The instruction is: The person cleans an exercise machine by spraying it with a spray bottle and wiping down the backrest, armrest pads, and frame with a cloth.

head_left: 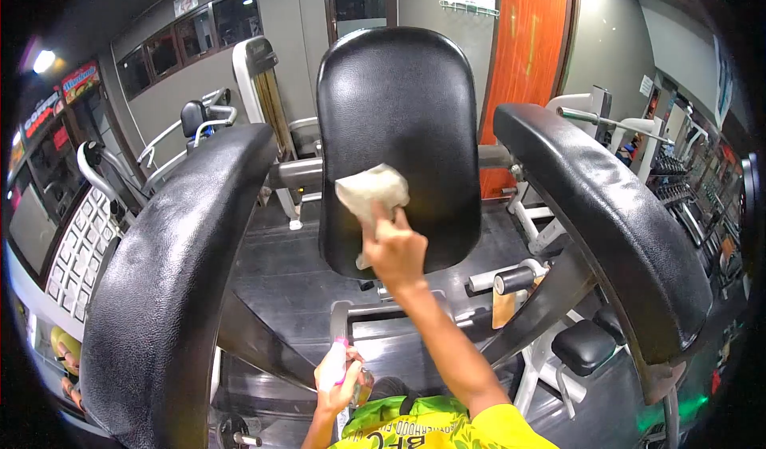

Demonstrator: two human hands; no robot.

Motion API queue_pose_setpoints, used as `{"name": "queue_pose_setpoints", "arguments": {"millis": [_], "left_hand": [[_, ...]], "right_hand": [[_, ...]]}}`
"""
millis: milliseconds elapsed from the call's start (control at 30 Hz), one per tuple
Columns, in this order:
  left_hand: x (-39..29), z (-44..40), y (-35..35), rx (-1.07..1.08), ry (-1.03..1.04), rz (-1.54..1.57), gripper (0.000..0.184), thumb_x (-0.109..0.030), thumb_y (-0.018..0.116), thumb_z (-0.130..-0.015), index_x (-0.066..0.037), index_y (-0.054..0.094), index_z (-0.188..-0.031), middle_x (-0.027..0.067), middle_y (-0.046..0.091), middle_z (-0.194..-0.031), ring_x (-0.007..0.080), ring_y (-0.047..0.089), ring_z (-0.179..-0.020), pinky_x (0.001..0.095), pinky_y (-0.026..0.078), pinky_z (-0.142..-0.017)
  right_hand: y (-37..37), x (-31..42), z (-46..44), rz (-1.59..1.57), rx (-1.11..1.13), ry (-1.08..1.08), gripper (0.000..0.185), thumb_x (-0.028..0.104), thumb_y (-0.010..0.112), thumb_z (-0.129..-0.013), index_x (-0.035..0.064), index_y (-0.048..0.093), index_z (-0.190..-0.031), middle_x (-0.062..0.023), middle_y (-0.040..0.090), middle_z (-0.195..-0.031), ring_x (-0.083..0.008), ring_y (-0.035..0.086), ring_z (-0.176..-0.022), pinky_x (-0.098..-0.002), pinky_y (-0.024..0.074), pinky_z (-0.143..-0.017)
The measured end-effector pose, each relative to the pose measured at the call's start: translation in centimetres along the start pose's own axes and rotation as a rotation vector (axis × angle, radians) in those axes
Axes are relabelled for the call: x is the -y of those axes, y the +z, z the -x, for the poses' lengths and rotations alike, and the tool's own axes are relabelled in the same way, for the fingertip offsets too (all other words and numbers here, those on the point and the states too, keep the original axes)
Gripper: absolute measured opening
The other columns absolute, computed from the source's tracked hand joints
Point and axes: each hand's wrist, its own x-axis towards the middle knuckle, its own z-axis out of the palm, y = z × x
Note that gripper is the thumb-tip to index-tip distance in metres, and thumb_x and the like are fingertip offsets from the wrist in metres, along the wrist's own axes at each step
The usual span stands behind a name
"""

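In the head view a black padded backrest (pixel 399 90) stands upright straight ahead. My right hand (pixel 395 250) is closed on a pale cloth (pixel 373 187), which lies against the lower left part of the backrest. A corner of the cloth hangs below the fingers. Low down near my body, my left hand (pixel 333 381) grips what looks like a spray bottle (pixel 365 387) with pink and white parts at its top. Fingers cover much of the bottle. Black padded armrests flank me, the left armrest (pixel 179 273) and the right armrest (pixel 606 226).
A metal crossbar (pixel 297 175) runs behind the backrest. Other gym machines stand around, with a small black seat (pixel 586 345) at lower right and a white machine frame (pixel 254 74) behind left. Dumbbell racks (pixel 678 190) line the right side. An orange door (pixel 527 58) is at the back.
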Motion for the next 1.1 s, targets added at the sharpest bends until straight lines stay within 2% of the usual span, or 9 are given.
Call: {"name": "queue_pose_setpoints", "arguments": {"millis": [100, 200, 367, 467, 667, 767, 867, 1033, 1100], "left_hand": [[0.4, 0.4, -0.2, -0.034, 0.001, 0.014, 0.021, 0.006, 0.051, -0.086, 0.007, 0.051, -0.107, 0.0127, 0.059, -0.083, 0.0134, 0.057, -0.055, 0.0266, 0.048, -0.052], [0.9, 1.1, -0.2, -0.099, -0.04, 0.065, 0.02, 0.006, 0.051, -0.086, 0.007, 0.051, -0.107, 0.0126, 0.059, -0.083, 0.0132, 0.057, -0.054, 0.0268, 0.048, -0.052], [0.9, 1.9, -0.6, -0.106, -0.042, 0.057, 0.019, 0.005, 0.051, -0.087, 0.007, 0.051, -0.106, 0.0125, 0.059, -0.083, 0.0127, 0.056, -0.054, 0.0264, 0.048, -0.052], [0.6, 2.0, -0.5, -0.114, -0.069, 0.076, 0.021, 0.006, 0.053, -0.086, 0.008, 0.052, -0.107, 0.0113, 0.06, -0.084, 0.0118, 0.056, -0.055, 0.0253, 0.047, -0.053], [0.5, 1.8, -0.4, -0.13, -0.057, 0.101, 0.023, 0.006, 0.054, -0.085, 0.009, 0.053, -0.108, 0.0109, 0.061, -0.085, 0.0115, 0.056, -0.057, 0.0245, 0.047, -0.055], [0.9, 2.1, -0.4, -0.138, -0.052, 0.112, 0.024, 0.006, 0.054, -0.085, 0.009, 0.052, -0.109, 0.0115, 0.061, -0.085, 0.012, 0.057, -0.057, 0.025, 0.047, -0.054], [1.1, 2.1, -0.6, -0.154, -0.05, 0.123, 0.025, 0.005, 0.054, -0.086, 0.009, 0.051, -0.111, 0.0124, 0.061, -0.086, 0.0124, 0.057, -0.057, 0.0252, 0.048, -0.054], [1.5, 2.6, -1.3, -0.188, -0.023, 0.128, 0.026, 0.004, 0.054, -0.086, 0.008, 0.05, -0.112, 0.0135, 0.061, -0.086, 0.0121, 0.057, -0.056, 0.0248, 0.047, -0.053], [1.2, 2.6, -1.4, -0.199, -0.038, 0.122, 0.023, 0.005, 0.054, -0.086, 0.007, 0.051, -0.109, 0.0111, 0.057, -0.088, 0.014, 0.056, -0.063, 0.0261, 0.049, -0.049]], "right_hand": [[1.8, 0.4, 3.9, 0.053, 0.18, -0.105, 0.029, 0.028, 0.059, -0.082, 0.0229, 0.064, -0.11, -0.0197, 0.065, -0.099, -0.0269, 0.063, -0.048, -0.0369, 0.0474, -0.04], [2.5, -0.9, 8.9, 0.062, 0.391, -0.136, 0.019, 0.021, 0.061, -0.08, 0.0197, 0.064, -0.099, -0.0149, 0.066, -0.091, -0.0289, 0.064, -0.06, -0.0392, 0.0501, -0.048], [0.9, -3.1, 12.0, -0.221, 0.741, -0.078, 0.021, 0.02, 0.065, -0.078, 0.0176, 0.064, -0.099, -0.0092, 0.065, -0.088, -0.031, 0.064, -0.074, -0.0378, 0.0524, -0.06], [-1.0, -1.8, 7.3, -0.523, 0.483, -0.099, 0.023, 0.02, 0.067, -0.078, 0.0142, 0.063, -0.1, -0.0107, 0.063, -0.086, -0.0321, 0.064, -0.072, -0.0356, 0.0519, -0.059], [-1.1, 1.9, -0.4, -0.277, 0.047, -0.103, 0.017, 0.016, 0.063, -0.08, 0.0089, 0.061, -0.095, -0.0146, 0.061, -0.089, -0.0305, 0.062, -0.058, -0.0384, 0.048, -0.048], [1.6, 2.2, 3.5, 0.047, 0.252, -0.174, 0.006, 0.016, 0.056, -0.08, 0.0117, 0.059, -0.084, -0.0124, 0.061, -0.081, -0.0271, 0.062, -0.05, -0.0403, 0.0469, -0.041], [3.0, 1.1, 9.7, 0.03, 0.542, -0.188, 0.008, 0.015, 0.056, -0.08, 0.0095, 0.06, -0.084, -0.0132, 0.061, -0.083, -0.0281, 0.064, -0.054, -0.0418, 0.049, -0.044], [2.2, -2.6, 13.5, -0.059, 0.941, 0.007, 0.026, 0.025, 0.055, -0.087, 0.0142, 0.059, -0.111, -0.0149, 0.066, -0.085, -0.0308, 0.066, -0.063, -0.0401, 0.0536, -0.056], [-0.6, -2.0, 10.4, -0.613, 1.021, 0.114, 0.033, 0.023, 0.054, -0.088, 0.0147, 0.056, -0.12, -0.0164, 0.065, -0.1, -0.035, 0.066, -0.074, -0.0429, 0.0529, -0.065]]}}
